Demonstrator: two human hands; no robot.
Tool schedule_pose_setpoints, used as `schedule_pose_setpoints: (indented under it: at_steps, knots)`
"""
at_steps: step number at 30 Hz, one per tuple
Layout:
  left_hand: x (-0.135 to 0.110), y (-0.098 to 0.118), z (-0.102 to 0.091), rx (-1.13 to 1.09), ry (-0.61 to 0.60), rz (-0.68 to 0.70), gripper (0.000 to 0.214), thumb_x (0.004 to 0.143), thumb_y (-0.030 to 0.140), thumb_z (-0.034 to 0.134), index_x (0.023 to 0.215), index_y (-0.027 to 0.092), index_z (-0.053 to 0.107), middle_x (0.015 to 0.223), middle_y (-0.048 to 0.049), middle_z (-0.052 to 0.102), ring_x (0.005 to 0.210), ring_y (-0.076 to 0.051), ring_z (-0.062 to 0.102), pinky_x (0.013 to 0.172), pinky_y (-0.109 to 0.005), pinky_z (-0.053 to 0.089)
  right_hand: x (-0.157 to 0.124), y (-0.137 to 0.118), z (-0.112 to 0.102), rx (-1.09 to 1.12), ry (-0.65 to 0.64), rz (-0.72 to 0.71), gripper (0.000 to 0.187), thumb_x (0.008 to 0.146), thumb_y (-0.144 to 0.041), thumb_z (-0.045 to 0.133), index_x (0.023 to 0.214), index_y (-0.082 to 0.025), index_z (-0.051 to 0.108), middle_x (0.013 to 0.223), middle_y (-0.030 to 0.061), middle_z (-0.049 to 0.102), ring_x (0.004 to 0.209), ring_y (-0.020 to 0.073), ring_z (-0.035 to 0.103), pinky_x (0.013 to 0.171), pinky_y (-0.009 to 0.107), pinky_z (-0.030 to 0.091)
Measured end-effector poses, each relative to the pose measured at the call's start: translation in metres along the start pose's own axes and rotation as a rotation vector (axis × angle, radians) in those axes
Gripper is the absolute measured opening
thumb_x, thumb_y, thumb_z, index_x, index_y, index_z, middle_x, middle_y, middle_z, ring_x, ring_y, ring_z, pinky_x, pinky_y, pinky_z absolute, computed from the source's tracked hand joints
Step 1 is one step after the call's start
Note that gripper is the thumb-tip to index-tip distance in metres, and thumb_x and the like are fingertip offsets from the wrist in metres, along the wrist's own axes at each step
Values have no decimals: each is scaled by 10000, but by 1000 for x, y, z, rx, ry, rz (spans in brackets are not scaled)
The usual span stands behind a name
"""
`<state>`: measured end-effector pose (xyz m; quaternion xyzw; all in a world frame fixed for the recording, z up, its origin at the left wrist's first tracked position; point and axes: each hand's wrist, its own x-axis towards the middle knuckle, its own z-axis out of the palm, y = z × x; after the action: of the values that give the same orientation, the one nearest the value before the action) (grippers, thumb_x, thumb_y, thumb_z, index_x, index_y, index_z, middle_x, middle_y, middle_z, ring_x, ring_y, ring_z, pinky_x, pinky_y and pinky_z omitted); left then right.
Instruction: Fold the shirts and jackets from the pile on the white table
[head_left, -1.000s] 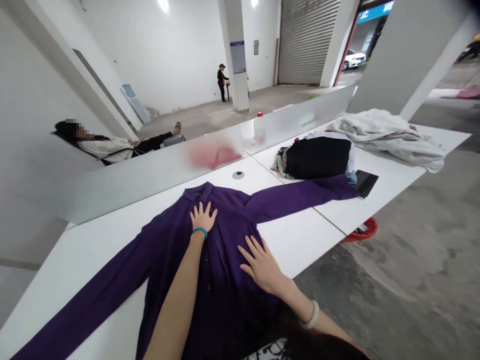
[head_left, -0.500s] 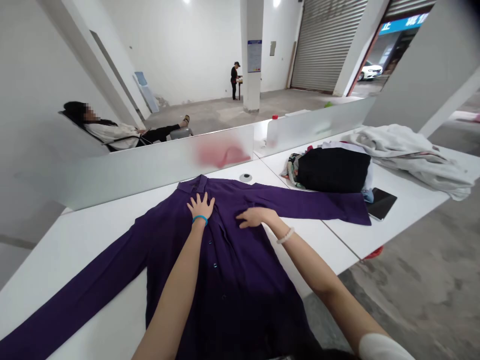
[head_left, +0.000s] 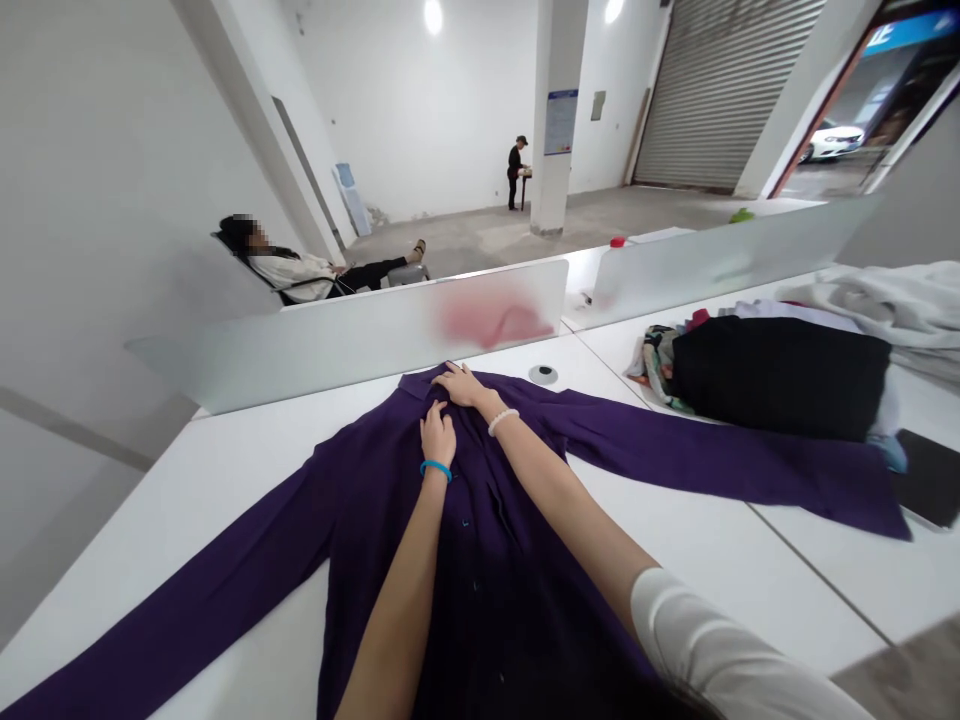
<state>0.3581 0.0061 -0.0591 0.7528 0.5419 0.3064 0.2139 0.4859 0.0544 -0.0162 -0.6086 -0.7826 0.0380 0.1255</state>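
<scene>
A purple long-sleeved button-up shirt lies front up on the white table, its sleeves spread to both sides and its collar toward the partition. My left hand, with a blue band at the wrist, rests on the upper chest beside the button placket, fingers slightly bent and apart. Just above it, my right hand, wearing a white beaded bracelet, lies at the collar opening with its fingers spread on the cloth. Small buttons show below the hands. The shirt's lower end fades into dark shadow.
A frosted partition runs along the table's far edge. To the right are folded dark cloth on a clothes pile, pale fabric and a dark tablet by the sleeve cuff. Beyond, one person reclines and another stands.
My right hand has moved up and left from the shirt's chest to the collar. My left hand has drawn its spread fingers closer together near the placket. The view has turned left.
</scene>
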Motion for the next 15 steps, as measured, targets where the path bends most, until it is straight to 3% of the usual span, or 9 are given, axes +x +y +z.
schedule_pose_setpoints:
  at_steps: [3, 7, 11, 15]
  knots:
    - [2, -4, 2, -46, 30, -5, 414, 839, 117, 309, 1185, 158, 532, 1334, -107, 531, 1290, -196, 429, 1135, -430, 232, 4, 19, 13, -22, 16, 85, 293, 910, -221, 499, 1189, -180, 575, 1210, 143, 539, 1231, 265, 393, 1042, 542, 244]
    - [2, -8, 5, -97, 42, -15, 461, 796, 61, 306, 1186, 171, 525, 1327, -86, 535, 1296, -180, 420, 1144, -423, 234, 0, 35, 26, -19, 50, 166, 361, 941, -390, 444, 1226, -191, 540, 1209, 145, 483, 1184, 258, 411, 1027, 551, 252]
    - [2, -10, 3, -143, 33, 10, 482, 775, 37, 312, 1192, 155, 522, 1362, -98, 495, 1321, -179, 390, 1139, -404, 272, -5, 46, 35, 4, 89, 163, 393, 975, -392, 335, 1289, -203, 479, 1263, 137, 442, 1232, 246, 365, 1059, 567, 188]
    - [1, -14, -4, -156, -11, 27, 478, 793, 40, 296, 1210, 137, 509, 1408, -99, 448, 1333, -168, 373, 1137, -378, 286, -4, 59, 38, 11, 132, 102, 378, 981, -367, 325, 1276, -206, 498, 1257, 127, 463, 1214, 240, 393, 1064, 554, 202]
